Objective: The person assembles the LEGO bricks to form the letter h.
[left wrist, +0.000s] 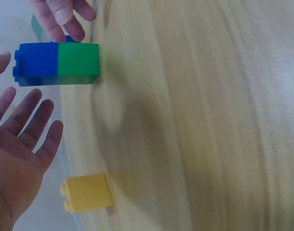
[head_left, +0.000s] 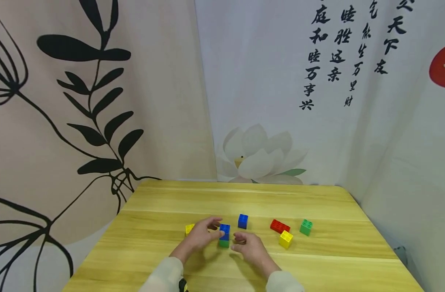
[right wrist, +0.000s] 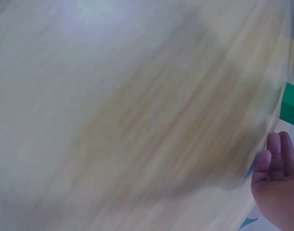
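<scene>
In the head view a blue block [head_left: 225,231] sits on top of a green block [head_left: 224,243], making a small upright stack between the hands. My left hand [head_left: 204,234] is at the stack's left, thumb close by the blue block. In the left wrist view the fingers of that hand [left wrist: 21,144] are spread, with nothing in them. Fingers of my right hand [head_left: 251,248] are loosely bent to the right of the stack, and a gap shows between them and it. The right wrist view catches this hand [right wrist: 279,185] below a green block [right wrist: 292,106] at the frame's edge.
A yellow block [head_left: 189,228] is partly hidden beyond the left hand. Behind the stack stands another blue block [head_left: 242,221]. To the right lie a red block [head_left: 279,226], a yellow block [head_left: 286,239] and a green block [head_left: 306,227], all on the wooden table [head_left: 328,275].
</scene>
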Action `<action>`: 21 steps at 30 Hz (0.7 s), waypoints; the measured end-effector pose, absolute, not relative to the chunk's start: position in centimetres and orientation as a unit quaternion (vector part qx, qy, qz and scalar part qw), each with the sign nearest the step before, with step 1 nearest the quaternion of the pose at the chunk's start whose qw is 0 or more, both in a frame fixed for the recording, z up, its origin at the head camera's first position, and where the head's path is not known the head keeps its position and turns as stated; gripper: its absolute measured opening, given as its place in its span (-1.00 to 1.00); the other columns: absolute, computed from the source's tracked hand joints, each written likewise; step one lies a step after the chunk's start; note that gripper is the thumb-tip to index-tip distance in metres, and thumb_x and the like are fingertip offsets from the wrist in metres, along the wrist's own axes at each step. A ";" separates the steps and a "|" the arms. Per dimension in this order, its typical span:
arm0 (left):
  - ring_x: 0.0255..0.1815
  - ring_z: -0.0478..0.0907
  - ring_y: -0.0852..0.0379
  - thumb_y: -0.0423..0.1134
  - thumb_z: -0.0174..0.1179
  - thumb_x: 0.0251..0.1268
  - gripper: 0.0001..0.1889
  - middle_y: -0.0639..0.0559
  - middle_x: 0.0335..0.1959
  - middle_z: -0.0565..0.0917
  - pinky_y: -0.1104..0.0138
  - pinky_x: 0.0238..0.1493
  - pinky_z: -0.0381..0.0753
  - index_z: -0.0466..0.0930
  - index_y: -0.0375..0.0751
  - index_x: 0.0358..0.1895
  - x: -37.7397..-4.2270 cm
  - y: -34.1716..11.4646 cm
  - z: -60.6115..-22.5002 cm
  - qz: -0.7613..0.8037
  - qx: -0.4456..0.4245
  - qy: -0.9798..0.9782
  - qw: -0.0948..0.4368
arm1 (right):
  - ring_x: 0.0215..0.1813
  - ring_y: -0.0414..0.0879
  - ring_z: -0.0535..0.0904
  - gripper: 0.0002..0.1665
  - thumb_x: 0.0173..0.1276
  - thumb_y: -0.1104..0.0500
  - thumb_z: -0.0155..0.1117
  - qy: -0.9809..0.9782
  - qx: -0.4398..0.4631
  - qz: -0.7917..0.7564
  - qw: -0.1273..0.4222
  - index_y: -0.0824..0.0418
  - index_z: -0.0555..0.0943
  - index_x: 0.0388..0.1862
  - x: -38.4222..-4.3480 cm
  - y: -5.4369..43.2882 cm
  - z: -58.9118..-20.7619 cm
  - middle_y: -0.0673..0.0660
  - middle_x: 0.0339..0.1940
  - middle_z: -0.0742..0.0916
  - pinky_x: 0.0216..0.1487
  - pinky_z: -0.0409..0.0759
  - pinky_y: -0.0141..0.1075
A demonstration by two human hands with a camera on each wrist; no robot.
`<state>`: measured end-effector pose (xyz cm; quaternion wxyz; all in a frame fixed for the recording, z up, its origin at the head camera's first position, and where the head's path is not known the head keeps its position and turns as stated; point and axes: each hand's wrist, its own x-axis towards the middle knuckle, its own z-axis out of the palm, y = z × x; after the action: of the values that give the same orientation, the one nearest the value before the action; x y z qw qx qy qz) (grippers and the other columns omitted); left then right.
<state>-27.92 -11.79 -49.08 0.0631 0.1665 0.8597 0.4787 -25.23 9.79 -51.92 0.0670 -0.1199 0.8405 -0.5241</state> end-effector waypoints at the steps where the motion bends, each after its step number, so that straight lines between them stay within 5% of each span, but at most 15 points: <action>1: 0.13 0.51 -0.14 -0.07 0.31 0.33 -0.48 -0.12 0.12 0.60 -0.11 0.12 0.49 0.49 -0.15 0.30 -27.9 -11.8 -48.9 0.478 0.165 0.860 0.061 | 0.04 0.17 0.62 -0.50 0.31 0.23 0.40 0.841 -0.119 -0.524 0.068 0.40 0.57 0.19 -25.2 9.9 -51.7 0.30 0.04 0.69 0.04 0.59 0.06; 21: 0.27 0.42 -0.12 0.01 0.28 0.35 -0.44 -0.08 0.22 0.56 -0.05 0.26 0.41 0.46 -0.09 0.35 -29.3 -10.3 -44.1 0.479 0.168 0.861 0.021 | -0.03 0.05 0.61 -0.48 0.37 0.05 0.37 0.870 -0.090 -0.485 -0.010 0.28 0.59 0.22 -26.9 12.5 -47.2 0.24 0.10 0.68 -0.11 0.66 -0.12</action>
<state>-29.25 -10.34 -44.13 0.0208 0.1683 0.8612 0.4792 -26.86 12.50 -47.19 -0.0102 -0.0904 0.8698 -0.4850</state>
